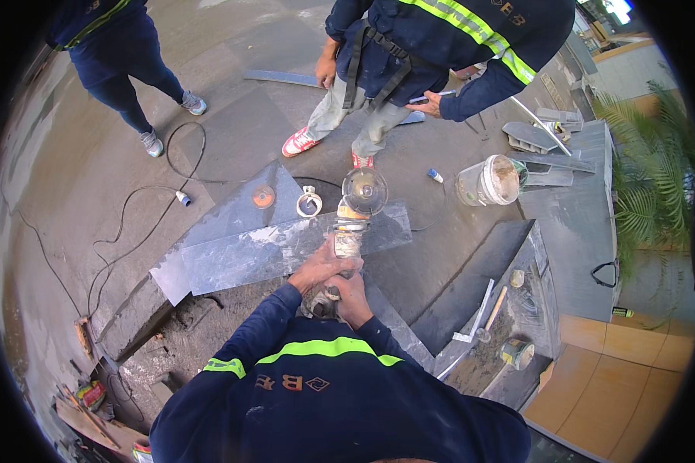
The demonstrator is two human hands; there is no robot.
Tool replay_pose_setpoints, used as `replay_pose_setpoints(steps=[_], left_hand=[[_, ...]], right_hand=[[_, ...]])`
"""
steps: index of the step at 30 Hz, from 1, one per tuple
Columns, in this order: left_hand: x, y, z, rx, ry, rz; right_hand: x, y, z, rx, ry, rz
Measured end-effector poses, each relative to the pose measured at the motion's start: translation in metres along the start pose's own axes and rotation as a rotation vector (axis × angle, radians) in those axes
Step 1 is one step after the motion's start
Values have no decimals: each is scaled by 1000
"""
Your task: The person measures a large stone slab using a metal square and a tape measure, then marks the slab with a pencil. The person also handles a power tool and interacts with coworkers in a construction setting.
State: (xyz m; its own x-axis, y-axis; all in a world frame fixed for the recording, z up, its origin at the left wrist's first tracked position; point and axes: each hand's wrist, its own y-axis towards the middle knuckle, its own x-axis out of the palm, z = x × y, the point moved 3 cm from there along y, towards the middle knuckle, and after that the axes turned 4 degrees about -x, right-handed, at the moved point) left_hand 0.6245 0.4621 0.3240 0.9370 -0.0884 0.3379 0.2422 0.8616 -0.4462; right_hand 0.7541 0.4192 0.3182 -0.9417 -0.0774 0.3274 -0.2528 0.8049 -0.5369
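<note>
An angle grinder points away from me, its round disc at the far end facing up. My left hand is wrapped around the grinder's body. My right hand grips its rear part, closer to my chest. Beneath and beyond the tool lies a long grey stone slab with pale dust on it. Behind that slab is another grey slab, which carries a loose orange abrasive disc. A small whitish cup-like container stands left of the grinder's head.
A person in red shoes stands just ahead, a flat object in one hand. Another person is at the far left. Cables and a blue plug lie on the floor. To the right are a dirty bucket, a hammer and a metal square.
</note>
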Motion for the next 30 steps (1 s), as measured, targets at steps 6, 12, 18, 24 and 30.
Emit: replay_pose_setpoints(steps=[6, 12, 18, 24, 30], left_hand=[[-33, 19, 10, 2, 224, -167], [-139, -51, -100, -129, 516, 370], [-179, -242, -320, -573, 429, 741], [-60, -412, -511, -701, 1186, 44], [74, -428, -546, -678, -663, 1026]], right_hand=[[-34, 27, -28, 28, 415, 212], [-92, 65, -94, -46, 701, 253], [-147, 69, -128, -232, 691, 194], [-197, 80, -136, -287, 671, 80], [-218, 102, -122, -377, 551, -14]])
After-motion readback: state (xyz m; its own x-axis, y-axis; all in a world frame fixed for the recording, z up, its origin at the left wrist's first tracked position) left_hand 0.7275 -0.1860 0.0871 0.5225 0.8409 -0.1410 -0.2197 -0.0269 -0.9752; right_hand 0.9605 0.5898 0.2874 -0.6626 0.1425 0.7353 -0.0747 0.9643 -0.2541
